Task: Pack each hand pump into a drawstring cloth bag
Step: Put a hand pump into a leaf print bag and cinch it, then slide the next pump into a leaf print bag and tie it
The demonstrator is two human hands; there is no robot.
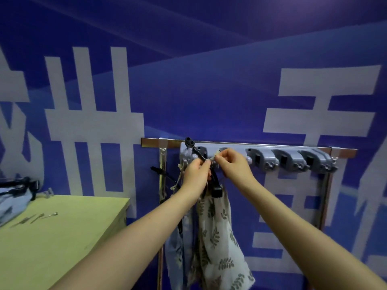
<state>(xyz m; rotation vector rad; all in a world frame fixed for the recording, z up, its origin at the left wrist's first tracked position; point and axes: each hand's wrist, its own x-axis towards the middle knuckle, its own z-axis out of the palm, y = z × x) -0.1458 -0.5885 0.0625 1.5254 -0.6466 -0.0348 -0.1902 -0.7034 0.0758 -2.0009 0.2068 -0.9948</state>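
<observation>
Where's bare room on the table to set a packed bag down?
The near and right part of the table is bare, out to its right edge. The left is crowded: small metal pieces, blue bags at the far-left corner. Both hands work the drawstring at the rack.

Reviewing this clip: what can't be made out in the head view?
- Pump body: hidden inside the leaf-print bag; only a black handle shows.
- Drawstring: mostly covered by the left hand and right hand.
- Items on the table: too small and blurred.
- Blue bag: contents hidden.
</observation>
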